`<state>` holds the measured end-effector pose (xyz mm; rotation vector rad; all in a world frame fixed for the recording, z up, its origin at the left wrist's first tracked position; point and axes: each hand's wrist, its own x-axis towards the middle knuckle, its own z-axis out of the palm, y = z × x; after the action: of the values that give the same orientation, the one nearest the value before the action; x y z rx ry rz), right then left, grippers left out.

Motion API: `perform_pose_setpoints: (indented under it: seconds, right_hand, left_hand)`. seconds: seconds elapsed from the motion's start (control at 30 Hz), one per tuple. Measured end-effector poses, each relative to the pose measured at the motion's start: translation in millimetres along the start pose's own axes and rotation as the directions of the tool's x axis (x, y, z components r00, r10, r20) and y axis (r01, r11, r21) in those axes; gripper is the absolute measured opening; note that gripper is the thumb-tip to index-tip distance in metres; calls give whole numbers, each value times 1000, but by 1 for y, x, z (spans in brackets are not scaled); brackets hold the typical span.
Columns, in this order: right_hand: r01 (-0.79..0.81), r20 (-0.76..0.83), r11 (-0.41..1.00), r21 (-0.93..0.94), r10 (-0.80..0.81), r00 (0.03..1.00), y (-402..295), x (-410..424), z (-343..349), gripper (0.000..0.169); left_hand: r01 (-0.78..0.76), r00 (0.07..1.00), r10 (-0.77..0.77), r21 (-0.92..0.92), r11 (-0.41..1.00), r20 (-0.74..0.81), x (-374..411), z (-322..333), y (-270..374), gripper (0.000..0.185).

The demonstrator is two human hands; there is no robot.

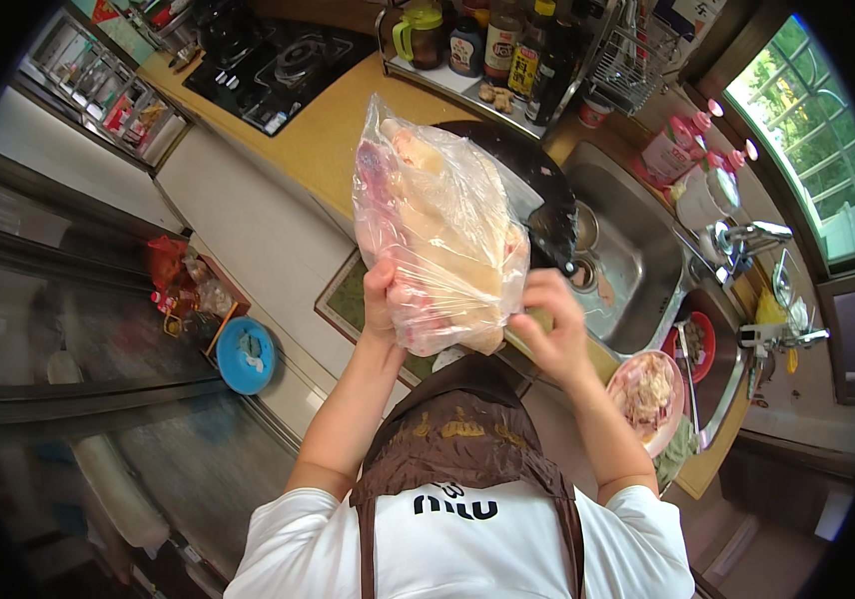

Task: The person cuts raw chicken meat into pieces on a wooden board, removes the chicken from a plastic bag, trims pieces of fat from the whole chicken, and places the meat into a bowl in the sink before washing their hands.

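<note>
A clear plastic bag (442, 239) hangs in the air before my chest, stretched over pale, pinkish raw meat that looks like poultry. My left hand (380, 303) grips the bag's lower left side, thumb in front and the other fingers hidden behind it. With curled fingers, my right hand (553, 318) pinches the plastic at the lower right edge. Behind the bag, partly covered by it, a black wok (558, 176) sits on the counter beside the sink. A cleaver-like blade (514, 191) shows in it, and its dark handle (553, 251) points towards me.
The steel sink (633, 292) lies to the right under a faucet (749, 236). A pink plate of raw meat (645, 397) stands at its near edge, by a red bowl (697, 337). Bottles (502, 45) fill a rack behind; a gas stove (278, 71) is farther left. A blue basin (246, 356) is lower left.
</note>
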<state>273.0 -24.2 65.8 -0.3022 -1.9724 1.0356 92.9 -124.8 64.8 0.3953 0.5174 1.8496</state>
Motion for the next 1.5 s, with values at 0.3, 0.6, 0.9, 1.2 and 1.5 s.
perform_pose_setpoints:
  seconds: [0.3, 0.6, 0.9, 1.2, 1.5]
  right_hand:
    - [-597, 216, 573, 561, 595, 774, 18, 116, 20, 19]
    - [-624, 44, 594, 507, 705, 708, 35, 87, 80, 11]
    - [-535, -323, 843, 58, 522, 789, 5, 155, 94, 57]
    - [-96, -74, 579, -810, 62, 995, -11, 142, 113, 13]
    - [-448, -294, 359, -819, 407, 865, -20, 118, 97, 28]
  left_hand:
    - [-31, 1000, 31, 203, 979, 6, 58, -1, 34, 90]
    - [157, 976, -127, -162, 974, 179, 123, -73, 79, 73]
    - [412, 859, -445, 174, 894, 253, 155, -75, 106, 77]
    - [556, 809, -576, 166, 815, 119, 169, -93, 85, 73]
    - [469, 877, -478, 141, 872, 43, 170, -73, 63, 69]
